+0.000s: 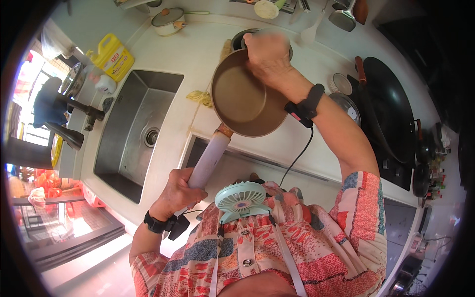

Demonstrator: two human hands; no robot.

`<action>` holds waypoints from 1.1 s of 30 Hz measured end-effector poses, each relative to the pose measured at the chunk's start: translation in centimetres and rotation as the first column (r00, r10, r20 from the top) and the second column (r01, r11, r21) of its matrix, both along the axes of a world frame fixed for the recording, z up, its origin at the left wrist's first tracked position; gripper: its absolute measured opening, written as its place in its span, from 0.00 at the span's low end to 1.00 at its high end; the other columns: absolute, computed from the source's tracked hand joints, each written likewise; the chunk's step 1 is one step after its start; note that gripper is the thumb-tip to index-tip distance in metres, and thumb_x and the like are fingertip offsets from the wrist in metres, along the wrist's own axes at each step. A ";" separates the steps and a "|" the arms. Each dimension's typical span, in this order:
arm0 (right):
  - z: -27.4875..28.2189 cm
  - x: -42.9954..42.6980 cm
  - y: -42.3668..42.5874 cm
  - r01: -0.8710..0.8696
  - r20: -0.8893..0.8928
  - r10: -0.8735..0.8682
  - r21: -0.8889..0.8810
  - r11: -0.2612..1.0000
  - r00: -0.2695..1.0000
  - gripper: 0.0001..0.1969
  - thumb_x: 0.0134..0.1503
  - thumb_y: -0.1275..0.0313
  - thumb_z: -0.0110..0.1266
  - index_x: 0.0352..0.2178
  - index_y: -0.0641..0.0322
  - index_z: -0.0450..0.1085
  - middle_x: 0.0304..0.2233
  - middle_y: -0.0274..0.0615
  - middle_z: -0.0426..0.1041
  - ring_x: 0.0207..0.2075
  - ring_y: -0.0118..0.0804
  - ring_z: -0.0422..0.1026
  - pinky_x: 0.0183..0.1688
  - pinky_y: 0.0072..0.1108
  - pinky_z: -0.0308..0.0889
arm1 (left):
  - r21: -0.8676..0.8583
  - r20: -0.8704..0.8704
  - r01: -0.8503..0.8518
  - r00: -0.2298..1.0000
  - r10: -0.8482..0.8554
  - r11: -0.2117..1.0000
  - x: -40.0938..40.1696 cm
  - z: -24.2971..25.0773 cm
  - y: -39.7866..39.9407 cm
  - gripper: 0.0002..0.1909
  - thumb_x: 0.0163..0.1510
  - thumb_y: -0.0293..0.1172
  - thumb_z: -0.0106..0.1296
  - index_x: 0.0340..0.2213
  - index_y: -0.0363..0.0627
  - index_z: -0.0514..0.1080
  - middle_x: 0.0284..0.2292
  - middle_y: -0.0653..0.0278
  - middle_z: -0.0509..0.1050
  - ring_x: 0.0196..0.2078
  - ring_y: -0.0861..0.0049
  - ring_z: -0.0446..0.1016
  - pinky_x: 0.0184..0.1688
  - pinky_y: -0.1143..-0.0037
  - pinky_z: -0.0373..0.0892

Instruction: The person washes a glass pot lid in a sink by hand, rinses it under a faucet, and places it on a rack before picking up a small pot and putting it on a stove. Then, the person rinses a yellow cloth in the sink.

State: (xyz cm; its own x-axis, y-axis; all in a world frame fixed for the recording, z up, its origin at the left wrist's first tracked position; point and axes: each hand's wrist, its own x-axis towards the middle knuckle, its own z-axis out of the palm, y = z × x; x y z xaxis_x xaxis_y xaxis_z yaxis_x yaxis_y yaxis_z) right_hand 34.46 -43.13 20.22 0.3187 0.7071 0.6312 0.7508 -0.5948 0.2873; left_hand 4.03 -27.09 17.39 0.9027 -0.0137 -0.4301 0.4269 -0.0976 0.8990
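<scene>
A brown saucepan [239, 96] is tipped over the counter, its inside facing me. My left hand [182, 191] is closed around its long pale handle. At the pan's upper right side is my right hand [269, 54], its fingers at the rim or just inside; whether they grip anything is hidden by blur and by the hand itself. Behind the pan and the right hand a dark round vessel [239, 39] shows in part. A yellowish cloth [200, 98] lies beside the pan's left edge.
A steel sink [130, 137] is set in the counter at left, with a dark faucet [91, 113] and a yellow detergent jug [115, 59] beside it. A lidded pot [169, 24] stands at the back. At right are a small bowl [340, 84], a lid [345, 105] and a large black wok [389, 107].
</scene>
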 end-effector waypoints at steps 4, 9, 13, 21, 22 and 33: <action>2.6 -1.0 -1.5 -0.209 0.283 0.175 0.094 0.973 0.943 0.25 0.34 0.78 0.54 0.40 0.64 0.62 0.28 0.41 0.67 0.31 0.39 0.67 0.35 0.30 0.59 | -0.014 -0.016 -0.038 0.999 0.038 0.999 -0.3 0.4 0.0 0.06 0.36 0.20 0.54 0.20 0.32 0.67 0.13 0.66 0.67 0.13 0.84 0.64 0.13 0.82 0.57; 6.2 -3.0 -4.5 -0.159 0.150 0.106 0.406 0.900 0.983 0.20 0.42 0.79 0.50 0.40 0.66 0.62 0.30 0.43 0.69 0.29 0.36 0.69 0.29 0.26 0.63 | -0.124 -0.089 -0.074 0.994 0.063 0.990 -0.7 0.4 0.3 0.06 0.35 0.18 0.51 0.21 0.31 0.67 0.12 0.65 0.66 0.10 0.82 0.63 0.11 0.81 0.56; 5.0 -1.5 -6.9 0.077 -0.423 0.206 0.561 0.824 0.882 0.07 0.53 0.74 0.46 0.34 0.65 0.64 0.20 0.39 0.70 0.20 0.32 0.69 0.23 0.23 0.63 | -0.260 -0.131 -0.162 0.983 0.132 0.952 -1.0 -0.4 0.5 0.08 0.30 0.16 0.47 0.21 0.28 0.64 0.09 0.62 0.63 0.07 0.79 0.60 0.08 0.80 0.55; 1.7 -1.5 -10.0 0.094 -0.342 0.072 0.445 0.890 0.937 0.09 0.54 0.70 0.49 0.24 0.66 0.64 0.11 0.41 0.60 0.14 0.33 0.58 0.20 0.22 0.59 | -0.254 -0.059 -0.124 0.992 0.113 0.959 -1.9 -1.1 1.3 0.08 0.32 0.17 0.49 0.22 0.30 0.67 0.13 0.62 0.66 0.10 0.82 0.63 0.11 0.82 0.57; 1.1 -1.9 -10.3 0.159 -0.379 0.000 0.389 0.908 0.925 0.11 0.53 0.69 0.50 0.23 0.67 0.63 0.11 0.41 0.59 0.14 0.35 0.56 0.20 0.23 0.58 | -0.253 -0.064 -0.125 0.992 0.112 0.960 -2.0 -1.1 1.4 0.08 0.32 0.17 0.49 0.22 0.30 0.67 0.13 0.62 0.66 0.10 0.82 0.63 0.11 0.82 0.57; -8.4 -1.7 -18.9 0.522 -0.319 -0.470 0.102 0.846 0.823 0.15 0.50 0.74 0.48 0.41 0.66 0.62 0.41 0.54 0.66 0.44 0.52 0.65 0.45 0.35 0.60 | -0.288 -0.046 -0.153 0.988 0.146 0.945 -0.9 -0.9 1.6 0.10 0.28 0.14 0.48 0.21 0.27 0.64 0.10 0.59 0.64 0.07 0.77 0.60 0.08 0.79 0.57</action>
